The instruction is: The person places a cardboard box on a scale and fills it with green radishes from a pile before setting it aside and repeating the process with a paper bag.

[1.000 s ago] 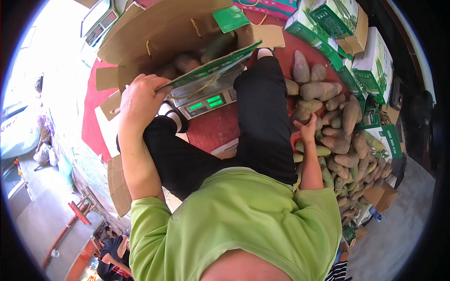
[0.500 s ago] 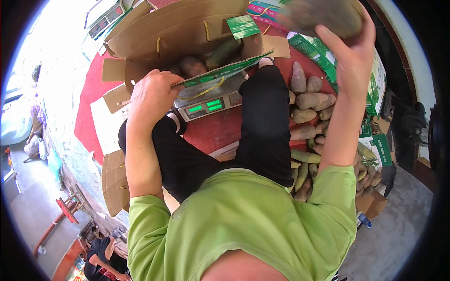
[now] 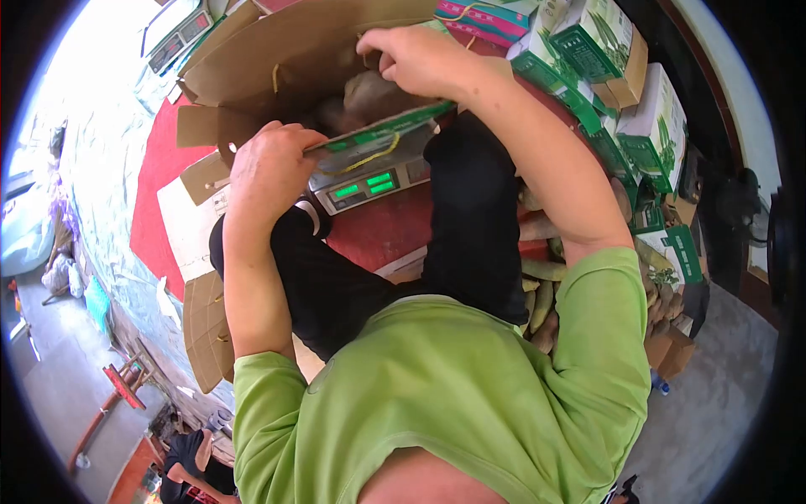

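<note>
A cardboard box (image 3: 252,71) with yellow cord handles stands with its top flaps apart on a digital scale (image 3: 365,191), whose display glows green. My left hand (image 3: 273,164) is closed on the left end of the box's green-edged near flap (image 3: 382,133). Over the box's mouth is my right hand (image 3: 411,60), its thumb and fingers apart. Just under it, inside the box, lies a large brownish root vegetable (image 3: 369,97), slightly blurred. Another reddish-brown one (image 3: 332,113) shows beside it, partly hidden by the flap.
Long root vegetables (image 3: 541,307) lie heaped to the right, partly behind my right arm. Green-and-white boxes (image 3: 655,130) line the right side. A second scale (image 3: 180,38) stands at the far left. Another person (image 3: 197,466) is at the lower left. Red sheeting (image 3: 155,202) covers the ground.
My right hand has swung left from the upper right to above the box. The large root vegetable it held is now down in the box. My left hand stays on the flap.
</note>
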The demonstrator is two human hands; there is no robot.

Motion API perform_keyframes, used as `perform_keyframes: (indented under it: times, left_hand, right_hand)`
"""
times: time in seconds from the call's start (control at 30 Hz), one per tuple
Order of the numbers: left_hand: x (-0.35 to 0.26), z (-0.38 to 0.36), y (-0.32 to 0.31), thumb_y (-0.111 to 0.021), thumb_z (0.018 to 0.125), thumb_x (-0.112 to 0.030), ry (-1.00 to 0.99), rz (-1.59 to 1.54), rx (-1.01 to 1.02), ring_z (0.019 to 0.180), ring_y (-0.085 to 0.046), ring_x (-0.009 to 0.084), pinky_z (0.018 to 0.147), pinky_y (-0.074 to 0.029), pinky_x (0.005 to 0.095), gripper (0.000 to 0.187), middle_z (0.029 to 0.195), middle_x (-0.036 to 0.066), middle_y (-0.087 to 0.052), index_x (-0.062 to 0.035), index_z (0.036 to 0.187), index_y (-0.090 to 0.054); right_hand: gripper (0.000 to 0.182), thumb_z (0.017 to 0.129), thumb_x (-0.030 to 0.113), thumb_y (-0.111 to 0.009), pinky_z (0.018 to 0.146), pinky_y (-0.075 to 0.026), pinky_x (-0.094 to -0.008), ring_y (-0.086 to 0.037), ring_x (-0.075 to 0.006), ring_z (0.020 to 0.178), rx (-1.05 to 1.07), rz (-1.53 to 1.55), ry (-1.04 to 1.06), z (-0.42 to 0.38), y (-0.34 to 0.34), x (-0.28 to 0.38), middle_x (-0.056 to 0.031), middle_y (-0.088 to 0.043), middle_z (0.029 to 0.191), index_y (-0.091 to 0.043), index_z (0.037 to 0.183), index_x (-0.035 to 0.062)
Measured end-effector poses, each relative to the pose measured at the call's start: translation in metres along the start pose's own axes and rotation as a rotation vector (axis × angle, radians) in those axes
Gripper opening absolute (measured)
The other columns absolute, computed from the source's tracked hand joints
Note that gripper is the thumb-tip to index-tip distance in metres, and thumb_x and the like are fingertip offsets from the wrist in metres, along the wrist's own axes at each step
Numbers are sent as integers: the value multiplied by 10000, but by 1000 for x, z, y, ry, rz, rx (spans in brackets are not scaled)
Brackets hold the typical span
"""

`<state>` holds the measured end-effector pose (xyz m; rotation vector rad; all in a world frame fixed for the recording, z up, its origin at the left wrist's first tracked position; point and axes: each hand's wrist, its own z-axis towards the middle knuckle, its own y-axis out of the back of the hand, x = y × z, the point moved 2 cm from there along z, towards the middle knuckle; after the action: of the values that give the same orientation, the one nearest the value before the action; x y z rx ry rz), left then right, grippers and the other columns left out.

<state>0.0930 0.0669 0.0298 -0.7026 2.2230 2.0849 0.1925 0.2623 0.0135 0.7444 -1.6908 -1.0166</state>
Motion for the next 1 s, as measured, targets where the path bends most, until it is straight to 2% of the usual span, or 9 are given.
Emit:
perform_keyframes:
  times: [0.27, 0.33, 0.47, 0.6, 0.67, 0.73, 0.8, 0.87, 1.0]
  left_hand:
    - [-5, 4, 0, -623, 780, -143, 12, 50, 23, 866, -572, 288, 752, -456, 405, 178, 814, 85, -623, -102, 931, -708]
    - [-5, 4, -1, -629, 785, -132, 15, 20, 23, 846, -565, 294, 744, -443, 396, 181, 796, 100, -607, -83, 944, -699]
    - [-9, 5, -2, -632, 801, -134, 29, -6, 46, 842, -570, 299, 741, -441, 388, 178, 824, 106, -618, -69, 956, -691]
    - [-5, 6, -4, -632, 812, -136, 67, 21, 58, 822, -573, 296, 731, -439, 382, 167, 821, 114, -617, -58, 950, -684]
    - [-5, 7, -5, -634, 812, -134, 69, 2, 51, 813, -569, 293, 727, -438, 378, 164, 809, 118, -612, -53, 947, -680]
    - [-6, 8, -6, -635, 810, -134, 83, 3, 52, 808, -567, 291, 725, -437, 376, 163, 805, 117, -610, -52, 945, -679]
    - [-5, 8, -7, -636, 809, -133, 111, 13, 44, 804, -565, 290, 723, -436, 374, 162, 800, 116, -608, -52, 943, -677]
    - [-3, 9, -6, -639, 803, -132, 57, -19, 24, 799, -562, 290, 723, -437, 372, 161, 800, 112, -606, -50, 936, -676]
    - [-9, 9, -3, -642, 787, -125, 89, 29, 25, 816, -565, 299, 730, -442, 379, 155, 813, 112, -613, -49, 915, -682]
  right_hand:
    - [319, 836, 74, -631, 769, -498, -261, -592, -124, 870, -605, 1027, -224, -110, 25, -57, -58, -632, 982, -584, 1147, 18]
    - [370, 825, 49, -650, 807, -487, -260, -591, -133, 914, -741, 995, -157, -145, 1, -107, -54, -619, 1029, -558, 1182, 15]
    - [317, 799, 125, -672, 798, -485, -269, -614, -124, 884, -809, 903, -563, -231, -92, -172, -86, -666, 964, -624, 1095, 23]
    - [281, 796, 124, -655, 786, -493, -295, -627, -172, 861, -530, 615, -973, -327, -224, -210, -118, -667, 923, -632, 1044, -4]
    - [305, 804, 142, -639, 781, -506, -334, -642, -215, 884, -315, 867, -1298, -367, -282, -204, -106, -676, 939, -638, 1092, 43]
    - [267, 791, 120, -612, 815, -504, -389, -636, -307, 951, 147, 190, -1059, -400, -339, -194, -170, -652, 1030, -616, 1034, 10]
    - [284, 782, 99, -595, 838, -501, -428, -603, -343, 1006, 140, 246, -1219, -453, -427, -204, -190, -615, 1109, -602, 1064, 60]
    - [334, 777, 119, -622, 871, -499, -422, -583, -318, 1058, 231, 186, -1420, -446, -368, -162, -151, -586, 1166, -584, 1108, 132]
    - [329, 787, 122, -636, 849, -510, -408, -518, -263, 1120, 292, -158, -1287, -450, -339, -175, -65, -545, 1166, -558, 1105, 156]
